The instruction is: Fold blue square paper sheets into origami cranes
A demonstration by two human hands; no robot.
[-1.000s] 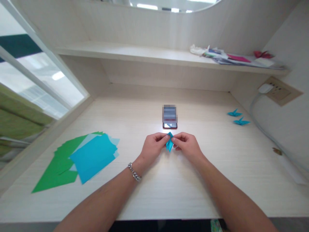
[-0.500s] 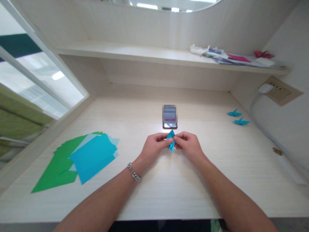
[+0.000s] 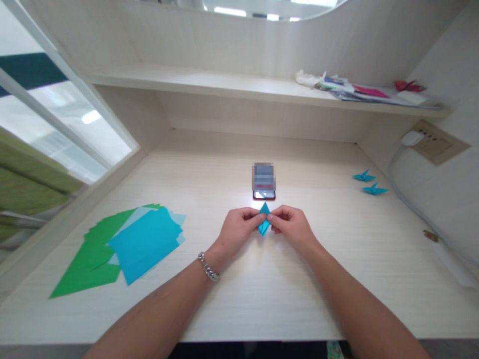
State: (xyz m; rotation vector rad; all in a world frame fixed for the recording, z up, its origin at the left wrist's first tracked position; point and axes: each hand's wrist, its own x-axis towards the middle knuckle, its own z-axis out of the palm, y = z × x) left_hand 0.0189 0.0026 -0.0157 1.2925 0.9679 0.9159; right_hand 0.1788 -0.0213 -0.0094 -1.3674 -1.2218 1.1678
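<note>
A small folded piece of blue origami paper (image 3: pixel 264 227) is pinched between my two hands, just in front of the phone. It has a narrow diamond shape, with one point facing away from me and another toward me. My left hand (image 3: pixel 242 222) grips its left edge with thumb and fingers; a chain bracelet (image 3: pixel 208 266) circles that wrist. On the opposite edge, my right hand (image 3: pixel 289 222) holds it the same way, thumb on top. Fingertips under the paper are partly hidden.
A phone (image 3: pixel 264 194) lies beyond my hands, its screen blurred. Blue sheets (image 3: pixel 149 244) overlap green sheets (image 3: pixel 86 264) at left. Two folded blue paper cranes (image 3: pixel 374 189) rest at right, near a cable (image 3: pixel 402 194). Above runs a shelf (image 3: pixel 224 82) with papers.
The lower end of the folded paper, spread into separate points before, now looks closed into a single point. Both thumbs have shifted slightly on it; the hands otherwise stay in place.
</note>
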